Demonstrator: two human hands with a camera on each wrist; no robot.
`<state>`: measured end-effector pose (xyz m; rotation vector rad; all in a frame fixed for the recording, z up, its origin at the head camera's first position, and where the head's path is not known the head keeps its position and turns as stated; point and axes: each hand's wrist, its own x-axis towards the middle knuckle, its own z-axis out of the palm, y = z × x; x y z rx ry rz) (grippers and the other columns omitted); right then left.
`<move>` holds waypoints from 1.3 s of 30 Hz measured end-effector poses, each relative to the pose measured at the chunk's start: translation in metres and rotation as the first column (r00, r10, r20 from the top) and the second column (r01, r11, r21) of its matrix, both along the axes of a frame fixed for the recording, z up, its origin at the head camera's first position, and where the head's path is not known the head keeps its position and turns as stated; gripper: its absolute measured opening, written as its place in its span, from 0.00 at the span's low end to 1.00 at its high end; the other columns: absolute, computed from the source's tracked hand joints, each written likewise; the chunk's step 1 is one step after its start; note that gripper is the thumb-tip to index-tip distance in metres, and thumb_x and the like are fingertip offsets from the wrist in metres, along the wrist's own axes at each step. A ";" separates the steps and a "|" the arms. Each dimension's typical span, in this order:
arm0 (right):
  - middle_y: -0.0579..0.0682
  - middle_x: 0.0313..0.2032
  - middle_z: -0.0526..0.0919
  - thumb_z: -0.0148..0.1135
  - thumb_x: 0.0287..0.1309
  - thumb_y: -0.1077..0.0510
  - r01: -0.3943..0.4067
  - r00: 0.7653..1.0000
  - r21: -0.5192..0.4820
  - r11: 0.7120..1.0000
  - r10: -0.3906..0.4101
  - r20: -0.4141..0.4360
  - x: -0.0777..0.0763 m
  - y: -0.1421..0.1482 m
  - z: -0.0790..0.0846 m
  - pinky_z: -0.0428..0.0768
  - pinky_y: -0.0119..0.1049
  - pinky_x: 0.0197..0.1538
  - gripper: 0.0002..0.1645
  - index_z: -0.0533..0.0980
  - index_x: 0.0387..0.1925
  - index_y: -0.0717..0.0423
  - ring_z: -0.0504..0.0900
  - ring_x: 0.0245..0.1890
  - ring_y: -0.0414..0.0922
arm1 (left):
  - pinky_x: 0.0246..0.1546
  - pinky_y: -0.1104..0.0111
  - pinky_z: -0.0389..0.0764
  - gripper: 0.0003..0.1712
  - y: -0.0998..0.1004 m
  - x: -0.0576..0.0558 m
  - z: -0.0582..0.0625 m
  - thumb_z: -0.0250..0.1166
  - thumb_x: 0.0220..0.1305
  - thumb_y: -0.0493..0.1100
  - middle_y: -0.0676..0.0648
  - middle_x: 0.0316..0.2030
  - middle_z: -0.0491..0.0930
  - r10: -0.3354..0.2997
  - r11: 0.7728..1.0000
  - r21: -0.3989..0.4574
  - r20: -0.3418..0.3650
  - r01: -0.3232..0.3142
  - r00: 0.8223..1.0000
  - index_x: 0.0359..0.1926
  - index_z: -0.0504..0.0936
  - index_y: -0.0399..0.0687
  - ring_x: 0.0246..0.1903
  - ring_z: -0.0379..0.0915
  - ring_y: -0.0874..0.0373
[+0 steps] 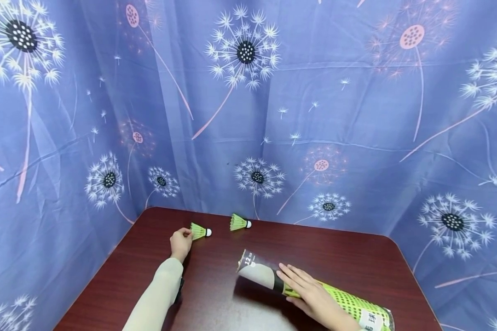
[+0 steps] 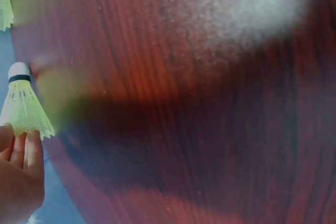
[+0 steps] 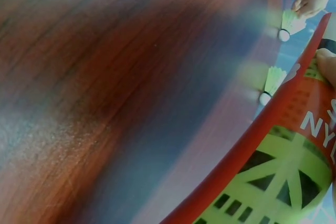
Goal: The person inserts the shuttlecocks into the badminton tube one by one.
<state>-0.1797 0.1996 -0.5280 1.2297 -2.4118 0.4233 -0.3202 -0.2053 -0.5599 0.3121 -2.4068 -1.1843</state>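
Observation:
My left hand (image 1: 181, 243) pinches the feather skirt of a yellow-green shuttlecock (image 1: 199, 231) near the table's back left. Its white cork points right, away from the fingers; the left wrist view shows thumb and fingertips at the skirt's rim (image 2: 25, 106). My right hand (image 1: 308, 294) holds a long shuttlecock tube (image 1: 352, 301) around its middle, fingers across the top and thumb on the near side. The tube slants, its clear end marked "12" toward the left and raised over its shadow. Red and green print on the tube (image 3: 294, 166) fills the lower right of the right wrist view.
Another yellow-green shuttlecock (image 1: 238, 222) lies on its side by the table's back edge, right of the pinched one. The dark red-brown wooden table (image 1: 215, 276) has rounded back corners. A blue curtain (image 1: 314, 115) with dandelion print hangs behind and at both sides.

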 end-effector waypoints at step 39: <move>0.54 0.69 0.64 0.70 0.53 0.56 -0.023 0.999 -0.011 1.000 0.023 -0.030 0.000 -0.001 0.004 0.52 0.26 0.68 0.44 0.61 0.70 0.55 0.69 0.64 0.53 | 0.26 0.76 0.73 0.02 -0.006 0.056 0.022 0.71 0.55 0.35 0.44 0.28 0.85 -0.168 0.978 0.106 -0.111 0.179 0.980 0.30 0.86 0.39 0.25 0.74 0.66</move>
